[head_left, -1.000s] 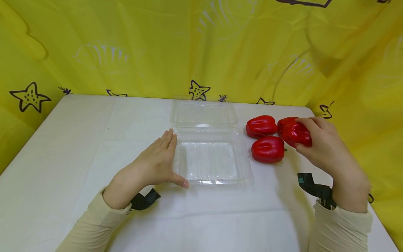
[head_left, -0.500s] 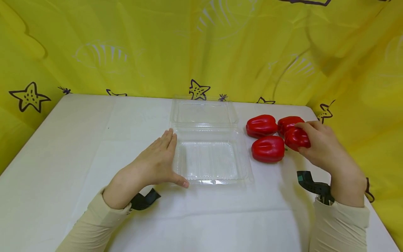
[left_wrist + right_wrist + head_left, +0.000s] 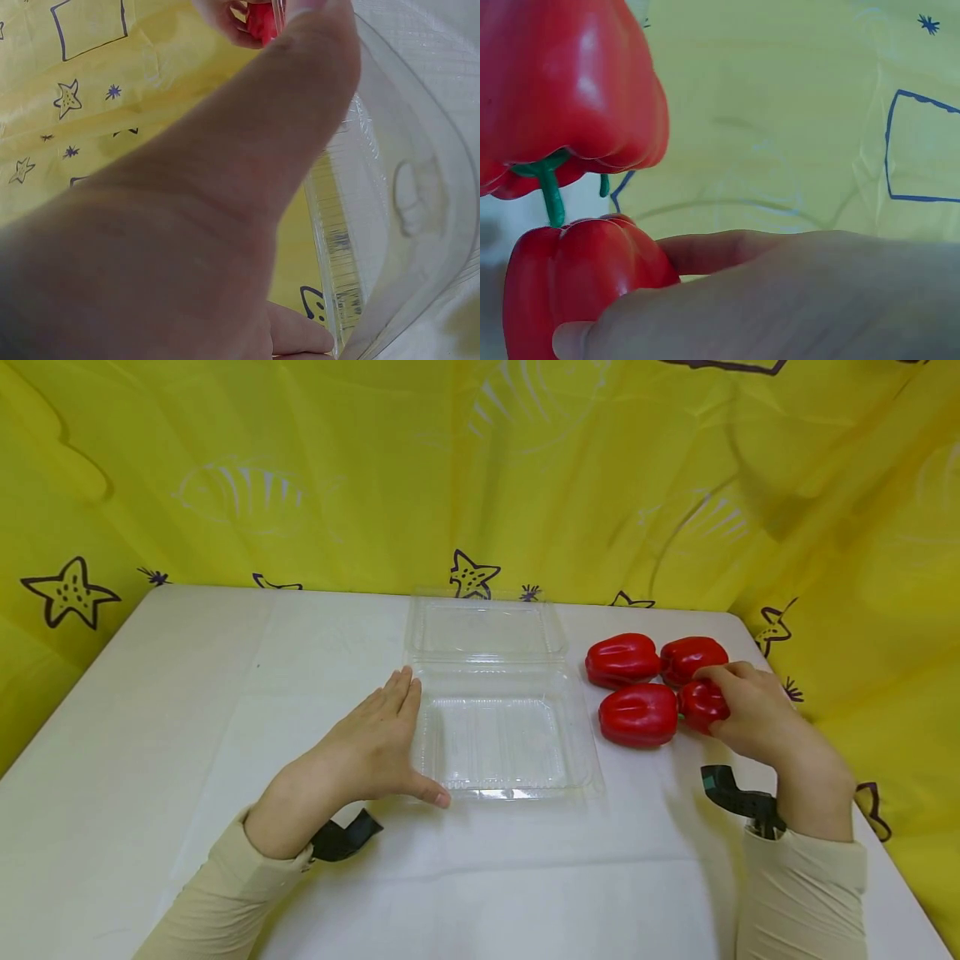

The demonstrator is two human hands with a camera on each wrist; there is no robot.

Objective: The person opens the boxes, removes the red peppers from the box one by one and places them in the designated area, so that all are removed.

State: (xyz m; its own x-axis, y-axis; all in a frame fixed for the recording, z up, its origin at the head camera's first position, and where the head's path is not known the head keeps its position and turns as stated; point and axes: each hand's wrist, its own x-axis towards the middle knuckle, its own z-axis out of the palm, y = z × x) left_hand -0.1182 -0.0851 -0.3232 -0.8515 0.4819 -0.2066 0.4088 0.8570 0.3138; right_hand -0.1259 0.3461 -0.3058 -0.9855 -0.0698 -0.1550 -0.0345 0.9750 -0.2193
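Note:
With fingers and thumb, my right hand (image 3: 761, 714) grips a red bell pepper (image 3: 702, 706) at the right of the group. In the right wrist view this bell pepper (image 3: 577, 289) sits close to the green stem (image 3: 550, 191) of a neighbouring one. Three other red bell peppers lie beside it: a front one (image 3: 637, 716), a back left one (image 3: 622, 660) and a back right one (image 3: 693, 658). My left hand (image 3: 367, 743) rests along the left side of a lidded clear plastic container (image 3: 502, 793), fingers straight and thumb spread at its front corner. The container's lid (image 3: 483, 631) is folded back.
A white cloth (image 3: 525, 885) covers the table. Behind it and to the sides hangs a yellow curtain (image 3: 375, 468) with drawn fish and starfish. Each wrist carries a black camera mount (image 3: 347, 835).
My right hand has moved left and toward me with its bell pepper, bringing it in line with the front one and uncovering the back right one. My left hand has stayed put.

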